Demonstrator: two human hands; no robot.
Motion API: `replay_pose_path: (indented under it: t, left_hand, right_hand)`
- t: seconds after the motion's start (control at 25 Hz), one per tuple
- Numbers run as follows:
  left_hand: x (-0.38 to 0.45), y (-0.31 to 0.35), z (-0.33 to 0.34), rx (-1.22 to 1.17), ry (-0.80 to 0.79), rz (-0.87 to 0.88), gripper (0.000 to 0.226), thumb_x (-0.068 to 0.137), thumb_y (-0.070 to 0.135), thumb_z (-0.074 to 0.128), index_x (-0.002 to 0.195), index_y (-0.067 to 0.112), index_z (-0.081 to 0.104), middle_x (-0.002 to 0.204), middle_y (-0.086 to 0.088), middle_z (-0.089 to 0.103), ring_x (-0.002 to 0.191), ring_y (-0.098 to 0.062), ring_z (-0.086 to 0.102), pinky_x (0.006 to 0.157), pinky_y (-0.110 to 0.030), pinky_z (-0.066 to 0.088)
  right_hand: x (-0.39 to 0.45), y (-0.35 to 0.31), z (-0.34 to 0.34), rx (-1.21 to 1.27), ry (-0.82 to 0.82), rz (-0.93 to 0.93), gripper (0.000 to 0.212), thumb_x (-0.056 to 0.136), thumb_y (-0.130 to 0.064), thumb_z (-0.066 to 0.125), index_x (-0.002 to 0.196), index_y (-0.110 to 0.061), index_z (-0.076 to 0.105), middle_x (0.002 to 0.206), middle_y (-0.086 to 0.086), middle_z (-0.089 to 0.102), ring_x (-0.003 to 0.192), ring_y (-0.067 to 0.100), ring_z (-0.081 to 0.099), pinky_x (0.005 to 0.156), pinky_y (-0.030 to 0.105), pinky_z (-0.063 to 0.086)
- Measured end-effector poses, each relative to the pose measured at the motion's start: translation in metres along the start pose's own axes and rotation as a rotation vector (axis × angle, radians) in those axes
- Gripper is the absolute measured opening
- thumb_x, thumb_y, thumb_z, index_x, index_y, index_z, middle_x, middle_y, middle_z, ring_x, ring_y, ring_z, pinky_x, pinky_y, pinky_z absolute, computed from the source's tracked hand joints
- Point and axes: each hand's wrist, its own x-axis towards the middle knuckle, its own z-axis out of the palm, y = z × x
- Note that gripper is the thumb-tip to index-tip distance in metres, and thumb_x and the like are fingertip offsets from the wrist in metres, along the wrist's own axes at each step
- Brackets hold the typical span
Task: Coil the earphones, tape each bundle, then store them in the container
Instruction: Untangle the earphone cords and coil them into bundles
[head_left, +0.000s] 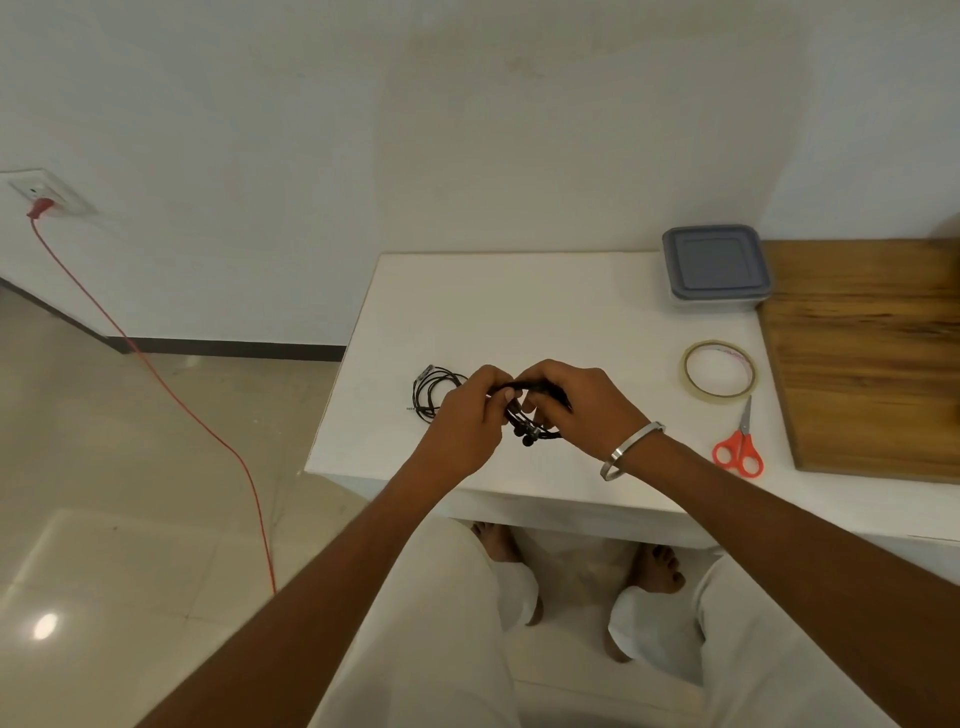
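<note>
Both my hands hold one coiled black earphone bundle (535, 415) just above the white table (545, 312). My left hand (467, 415) pinches its left side, and my right hand (576, 405) grips its top, with the earbuds hanging below. A second black earphone coil (431, 389) lies on the table just left of my left hand. The roll of clear tape (719, 376) lies flat to the right. The container (716, 267), with a grey lid closed on it, stands at the table's far right corner.
Orange-handled scissors (740, 447) lie near the front edge below the tape. A wooden board (872, 358) adjoins the table on the right. A red cable (182, 405) runs from a wall socket (44, 200) across the floor on the left.
</note>
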Motion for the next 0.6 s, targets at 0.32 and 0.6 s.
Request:
replay_pose_path:
  t: [0.32, 0.6]
  left_hand:
    - [0.006, -0.004, 0.009, -0.174, 0.065, -0.167, 0.015, 0.103, 0.016, 0.040, 0.104, 0.011, 0.054, 0.093, -0.007, 0.065, 0.085, -0.023, 0.064, 0.078, -0.033, 0.055]
    - [0.025, -0.012, 0.029, -0.291, 0.042, -0.391, 0.015, 0.102, 0.017, 0.041, 0.106, 0.014, 0.055, 0.090, -0.004, 0.062, 0.097, -0.028, 0.066, 0.091, -0.043, 0.054]
  right_hand:
    - [0.002, 0.002, -0.001, 0.009, -0.029, 0.079, 0.018, 0.092, -0.017, 0.054, 0.110, -0.018, 0.059, 0.086, -0.004, 0.064, 0.073, 0.003, 0.060, 0.064, 0.010, 0.044]
    - [0.007, 0.021, 0.002, 0.285, 0.050, 0.331, 0.024, 0.091, -0.006, 0.054, 0.113, -0.015, 0.053, 0.088, 0.006, 0.068, 0.074, 0.022, 0.070, 0.072, 0.036, 0.060]
